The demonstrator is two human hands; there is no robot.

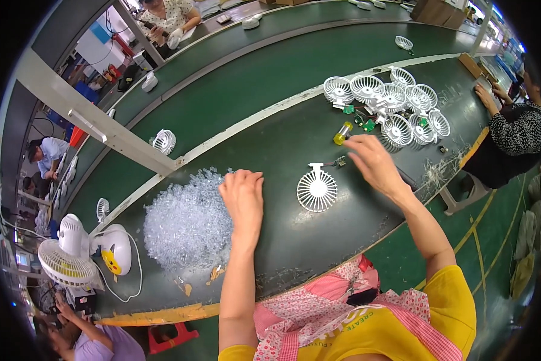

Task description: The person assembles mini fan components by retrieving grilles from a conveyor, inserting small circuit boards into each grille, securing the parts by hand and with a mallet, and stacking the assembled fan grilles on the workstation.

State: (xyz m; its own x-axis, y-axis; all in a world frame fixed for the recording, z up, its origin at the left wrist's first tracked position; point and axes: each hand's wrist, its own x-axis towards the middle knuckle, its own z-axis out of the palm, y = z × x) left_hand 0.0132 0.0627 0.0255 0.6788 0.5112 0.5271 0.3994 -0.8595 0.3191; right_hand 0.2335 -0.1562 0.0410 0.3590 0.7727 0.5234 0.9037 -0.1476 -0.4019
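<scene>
Head view: left hand (242,195) rests knuckles-up at the edge of the clear-parts pile (186,222), fingers curled into it; whether it pinches a piece, cannot tell. Right hand (373,159) reaches out flat over the table (270,144), fingers loosely apart, nothing clamped, tips near a small part (341,160) and just below the yellow bottle (342,133). White fan grille (317,190) lies flat between the hands, touched by neither. More grilles (397,102) are heaped well beyond the right hand, with green boards among them.

Step, as a guess: fetching parts for the grille, one from the pile, one from near the bottle. Next move calls for a fine pinch on a small piece, then bringing it to the grille.

Hidden: left fingertips buried in the pile; single clear pieces blur together; the small part's kind unclear. Desk fan (72,253) stands far left.
</scene>
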